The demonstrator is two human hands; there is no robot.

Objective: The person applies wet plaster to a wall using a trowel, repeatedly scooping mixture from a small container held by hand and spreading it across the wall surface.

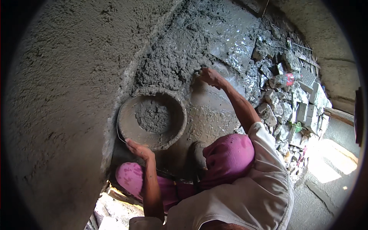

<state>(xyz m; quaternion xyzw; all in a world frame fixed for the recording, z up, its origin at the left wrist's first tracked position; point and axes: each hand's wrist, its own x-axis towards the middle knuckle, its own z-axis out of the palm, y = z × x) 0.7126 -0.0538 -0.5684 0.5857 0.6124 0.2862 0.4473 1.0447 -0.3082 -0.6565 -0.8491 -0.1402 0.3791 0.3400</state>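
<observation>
A rough plastered wall (69,88) fills the left side of the frame, with wet ground (212,122) spread beside it across the center. A person in a pale shirt (234,195) and pink trousers (232,153) bends low over the ground, the knees bent at lower left and lower center. Broken rubble (285,111) of blocks and stones lines the right side of the frame, and a patch of sunlight (331,161) falls at lower right. A heap of wet gray mortar (165,63) lies along the foot of the wall at upper center. Just below it, left of center, stands a round bucket (181,115), more mortar visible at its bottom. The left hand (141,150) is at the bucket's lower-left rim, fingertips by the thin wire handle (118,128); whether it is clamped there cannot be told. The right hand (211,78), arm outstretched, reaches the right edge of the heap near upper center, its fingers curled; what they may grip is too small to make out. A clear plastic bottle (283,80) with a red label lies among the rubble at right, above a green scrap (297,127).
</observation>
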